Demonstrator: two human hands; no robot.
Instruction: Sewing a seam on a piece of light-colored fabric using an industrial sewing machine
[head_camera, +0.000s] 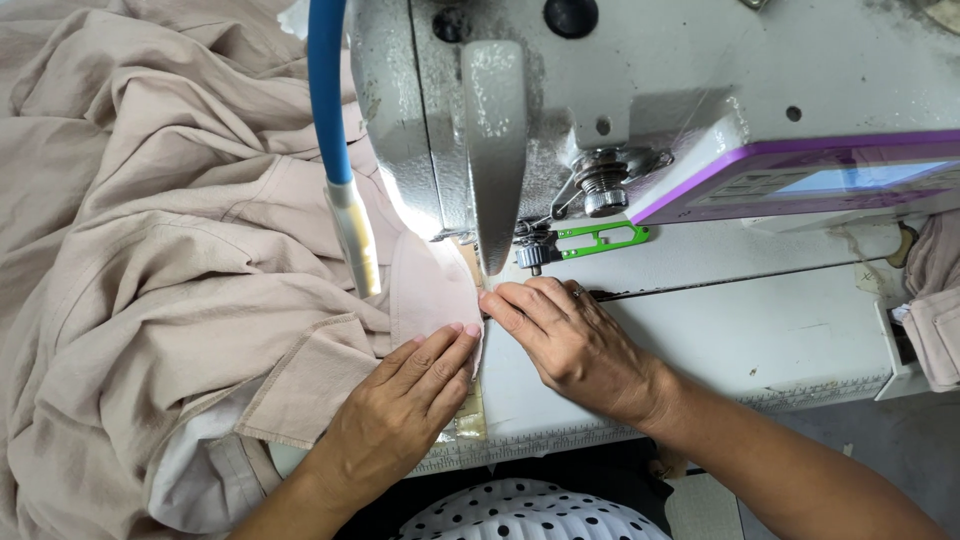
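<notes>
A large pale beige woven garment (150, 250) lies bunched over the left side of the white sewing counter (760, 340), with one flat rounded piece of it fed under the head of the grey industrial sewing machine (640, 90). The left hand (410, 400) lies flat on that piece, fingers together and pressed down, holding nothing. The right hand (560, 335) rests just beside it, fingers extended and close together, its fingertips (497, 300) pressing the fabric edge directly in front of the needle area; it pinches nothing visible. A green thread snip (600, 238) hangs by the needle bar, and a blue hose with a cream nozzle (335, 150) stands over the cloth.

The risk appears to be the right fingertips, which sit very near the needle: a sudden feed could draw them under. The heavy bunched cloth could also drag the piece sideways and skew the seam.
</notes>
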